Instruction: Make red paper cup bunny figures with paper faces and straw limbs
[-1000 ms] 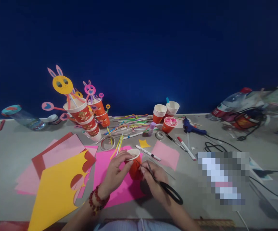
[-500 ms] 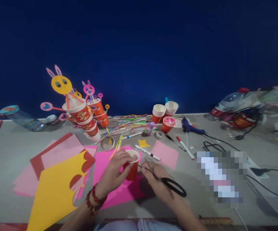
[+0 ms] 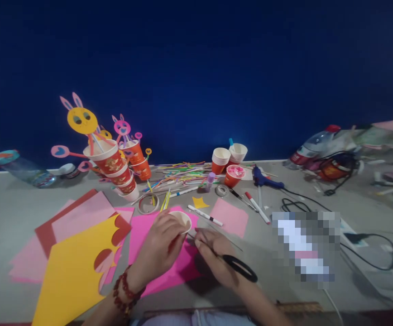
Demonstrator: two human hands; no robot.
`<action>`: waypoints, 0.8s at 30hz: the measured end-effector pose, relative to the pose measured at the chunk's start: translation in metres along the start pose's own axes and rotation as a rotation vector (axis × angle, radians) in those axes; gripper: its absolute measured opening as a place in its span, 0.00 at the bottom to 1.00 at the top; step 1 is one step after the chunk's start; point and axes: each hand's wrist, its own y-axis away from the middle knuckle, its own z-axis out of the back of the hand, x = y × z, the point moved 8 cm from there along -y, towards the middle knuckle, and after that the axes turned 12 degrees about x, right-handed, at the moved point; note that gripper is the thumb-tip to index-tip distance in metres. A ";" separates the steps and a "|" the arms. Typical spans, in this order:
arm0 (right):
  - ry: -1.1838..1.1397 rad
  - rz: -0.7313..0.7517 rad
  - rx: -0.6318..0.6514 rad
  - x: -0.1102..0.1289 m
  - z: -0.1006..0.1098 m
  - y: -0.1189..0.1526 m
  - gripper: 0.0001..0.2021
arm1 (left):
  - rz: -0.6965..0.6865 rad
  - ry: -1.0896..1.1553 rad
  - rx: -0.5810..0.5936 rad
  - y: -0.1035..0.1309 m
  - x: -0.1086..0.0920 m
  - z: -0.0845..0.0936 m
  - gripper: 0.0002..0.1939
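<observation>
My left hand, with a red bead bracelet on its wrist, is wrapped round a red paper cup with a white rim. The cup tilts, its mouth leaning to the right, and the hand covers most of its side. My right hand grips black-handled scissors near the blades. Their tip points left, close beside the cup; whether it touches the side cannot be made out. Beneath both hands lies a bright pink sheet.
Yellow paper with cut-out curves lies at left. Behind it stand stacked cups with paper bunny figures. Coloured sticks, a white marker, a cup stack and a blue glue gun with its cable are farther back.
The cup has turned and tilted in my left hand, so less of its red side shows. My right hand with the scissors stays close by. The whole view has shifted slightly.
</observation>
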 end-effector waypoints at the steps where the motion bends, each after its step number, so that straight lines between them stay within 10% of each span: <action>1: 0.112 0.077 0.039 0.010 0.001 -0.002 0.12 | 0.014 0.021 0.006 -0.001 0.000 0.003 0.09; 6: 0.224 0.197 0.073 0.023 0.001 -0.003 0.10 | 0.037 -0.023 -0.018 -0.002 -0.007 0.005 0.09; 14: -0.738 -0.219 -0.152 -0.031 -0.022 0.001 0.17 | -0.011 -0.329 -0.086 -0.002 -0.022 -0.002 0.11; 24: 0.312 0.293 0.023 0.028 0.005 -0.005 0.09 | 0.062 -0.049 -0.006 -0.004 -0.005 0.003 0.08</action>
